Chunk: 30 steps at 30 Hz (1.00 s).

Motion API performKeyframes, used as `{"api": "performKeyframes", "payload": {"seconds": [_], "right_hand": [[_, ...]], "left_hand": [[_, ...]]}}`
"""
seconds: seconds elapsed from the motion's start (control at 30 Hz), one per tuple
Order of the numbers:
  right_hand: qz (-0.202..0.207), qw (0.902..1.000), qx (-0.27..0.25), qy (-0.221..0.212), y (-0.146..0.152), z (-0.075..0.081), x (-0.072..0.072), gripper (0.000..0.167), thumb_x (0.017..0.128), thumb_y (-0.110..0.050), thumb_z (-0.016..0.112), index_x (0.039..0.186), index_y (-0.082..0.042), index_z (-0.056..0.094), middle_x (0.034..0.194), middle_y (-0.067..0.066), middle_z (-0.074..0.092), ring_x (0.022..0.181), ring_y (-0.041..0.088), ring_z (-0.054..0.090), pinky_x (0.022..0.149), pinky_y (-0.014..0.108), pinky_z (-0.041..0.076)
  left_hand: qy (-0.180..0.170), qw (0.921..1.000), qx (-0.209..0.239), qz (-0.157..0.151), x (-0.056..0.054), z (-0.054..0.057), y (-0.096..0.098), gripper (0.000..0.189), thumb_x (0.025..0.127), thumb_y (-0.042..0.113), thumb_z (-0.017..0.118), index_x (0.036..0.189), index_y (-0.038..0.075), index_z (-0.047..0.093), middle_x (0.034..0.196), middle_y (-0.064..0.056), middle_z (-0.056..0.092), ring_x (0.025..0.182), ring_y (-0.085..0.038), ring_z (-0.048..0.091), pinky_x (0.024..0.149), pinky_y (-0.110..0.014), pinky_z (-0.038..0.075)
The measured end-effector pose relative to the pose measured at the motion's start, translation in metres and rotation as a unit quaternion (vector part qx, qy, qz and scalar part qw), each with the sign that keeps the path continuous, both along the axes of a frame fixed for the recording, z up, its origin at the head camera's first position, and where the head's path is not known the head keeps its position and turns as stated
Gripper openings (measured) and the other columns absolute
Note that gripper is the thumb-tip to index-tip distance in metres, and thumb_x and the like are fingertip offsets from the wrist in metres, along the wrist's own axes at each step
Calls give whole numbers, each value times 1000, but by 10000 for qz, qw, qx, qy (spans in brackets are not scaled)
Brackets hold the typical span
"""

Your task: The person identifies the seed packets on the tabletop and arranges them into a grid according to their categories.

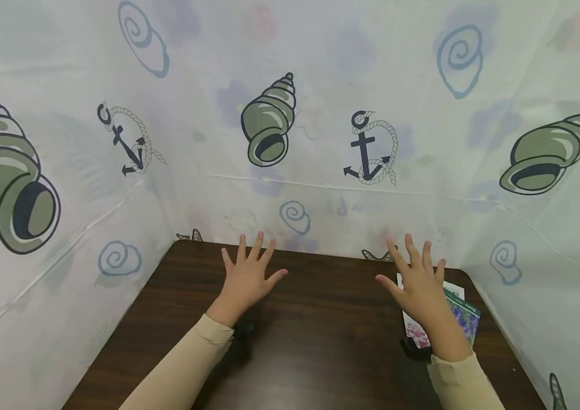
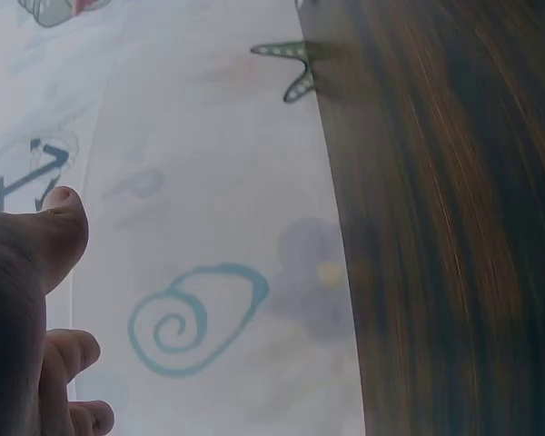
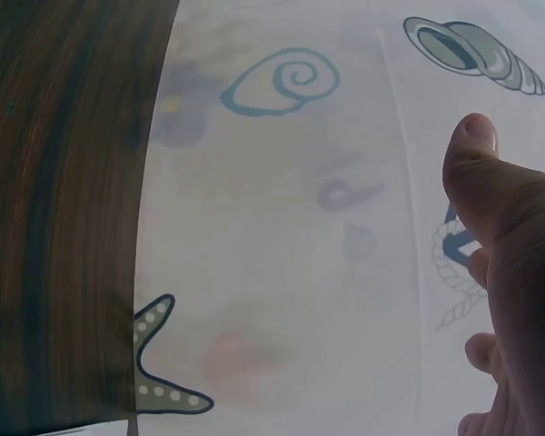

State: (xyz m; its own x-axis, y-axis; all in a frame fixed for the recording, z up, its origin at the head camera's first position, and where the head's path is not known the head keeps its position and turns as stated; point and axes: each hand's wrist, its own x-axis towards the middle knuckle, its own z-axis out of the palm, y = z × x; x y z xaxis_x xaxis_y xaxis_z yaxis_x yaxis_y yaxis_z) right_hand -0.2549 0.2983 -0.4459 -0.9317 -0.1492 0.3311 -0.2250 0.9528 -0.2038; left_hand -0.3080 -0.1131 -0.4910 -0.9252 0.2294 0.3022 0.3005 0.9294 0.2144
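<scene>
My left hand [image 1: 246, 277] is held over the left part of the dark wooden table [image 1: 321, 319], its fingers spread and straight, holding nothing. Over the right part, my right hand [image 1: 419, 285] is spread the same way, also with nothing in it. Beneath and behind the right hand lie flat printed packets: one with pink flowers [image 1: 417, 333] and one with purple flowers [image 1: 466, 320]. The hand and forearm hide part of both. A black object [image 1: 414, 350] shows at their lower edge; its kind is unclear. Both wrist views show a thumb and some fingertips against the curtain.
A pale curtain [image 1: 321, 210] printed with shells, anchors and starfish surrounds the table at the back and both sides. Something small and dark [image 1: 244, 329] appears beside the left wrist, too blurred to tell.
</scene>
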Motion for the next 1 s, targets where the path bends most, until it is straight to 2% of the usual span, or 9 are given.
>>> {"api": "performKeyframes", "payload": {"seconds": [0.23, 0.33, 0.5, 0.73, 0.9, 1.0], "right_hand": [[10, 9999, -105, 67, 4, -5, 8, 93, 104, -69, 60, 176, -43, 8, 185, 16, 1, 165, 60, -10, 118, 91, -7], [-4, 9998, -133, 139, 7, -8, 11, 92, 104, -68, 61, 176, -42, 10, 185, 17, 3, 165, 60, -10, 118, 91, -8], [-50, 9998, -96, 150, 11, -15, 18, 92, 104, -70, 59, 176, -40, 12, 185, 18, 6, 165, 61, -7, 119, 90, -5], [-136, 9995, -180, 201, 14, -26, 28, 91, 103, -61, 67, 176, -35, 20, 184, 20, 9, 164, 63, -1, 120, 90, -2], [-174, 9993, -248, 220, 19, -38, 32, 90, 103, -60, 67, 176, -35, 21, 183, 21, 12, 164, 64, 2, 119, 91, 0], [-207, 9993, -296, 105, 23, -43, 37, 90, 104, -60, 67, 176, -33, 22, 183, 23, 13, 163, 65, 1, 118, 92, -1]], "left_hand": [[-114, 9998, 155, -67, 2, -1, 20, 90, 102, 78, 51, 175, 38, 17, 186, -4, 9, 170, -48, -3, 122, -88, -4], [-149, 9995, 236, -139, 4, -2, 29, 90, 102, 77, 53, 176, 37, 20, 186, -5, 10, 170, -48, -2, 124, -87, -4], [-142, 9997, 123, -175, 12, -8, 41, 90, 102, 79, 50, 176, 35, 22, 186, -5, 12, 171, -45, 0, 128, -82, 2], [-180, 9980, 324, -504, 26, -14, 60, 90, 103, 77, 52, 175, 32, 26, 184, -8, 17, 170, -47, 2, 130, -80, 7], [-79, 9964, 404, -741, 32, -23, 73, 89, 103, 76, 53, 174, 27, 32, 183, -13, 23, 169, -50, 12, 130, -79, 11], [-174, 9956, 384, -838, 37, -28, 84, 89, 103, 76, 51, 174, 27, 31, 183, -13, 22, 169, -49, 12, 131, -78, 11]]}}
